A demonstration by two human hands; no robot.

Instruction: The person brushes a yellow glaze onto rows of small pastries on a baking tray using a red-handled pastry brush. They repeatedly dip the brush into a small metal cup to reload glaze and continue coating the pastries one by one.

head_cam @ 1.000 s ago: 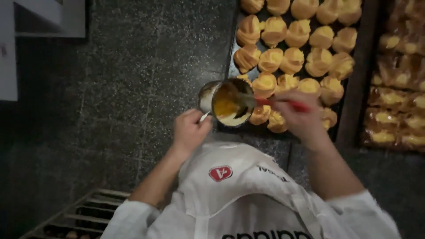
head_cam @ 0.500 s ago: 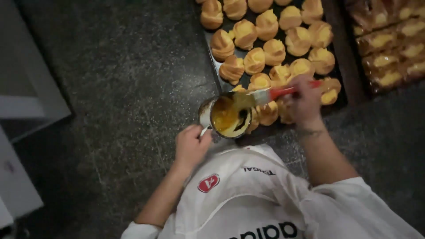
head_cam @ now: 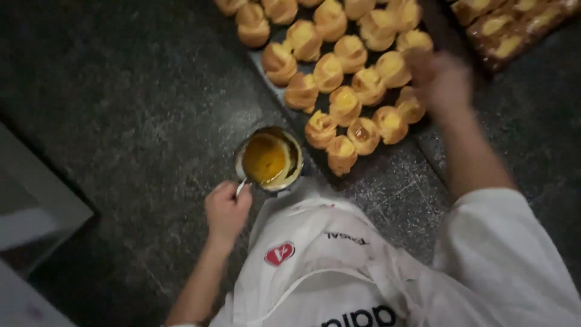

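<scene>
- Nearest the camera is the person's white apron [head_cam: 327, 266], just below the metal cup.
- The left hand [head_cam: 226, 208] sits at the lower left of the metal cup [head_cam: 270, 159], fingers curled together around the cup's thin handle [head_cam: 241, 187].
- The metal cup holds an orange-yellow liquid and hangs over the dark speckled floor [head_cam: 121, 121], just beside the near corner of the baking tray [head_cam: 284, 91].
- Up and to the right of the cup, rows of golden pastry buns [head_cam: 339, 103] fill the tray; the nearest bun [head_cam: 342, 154] lies just right of the cup.
- The right hand [head_cam: 442, 79] hovers over the buns well to the right of the cup; it is blurred, so I cannot tell how its fingers stand or what they hold.
- Farthest from the cup, at upper right, lies a second tray of browner pastries [head_cam: 508, 30].
</scene>
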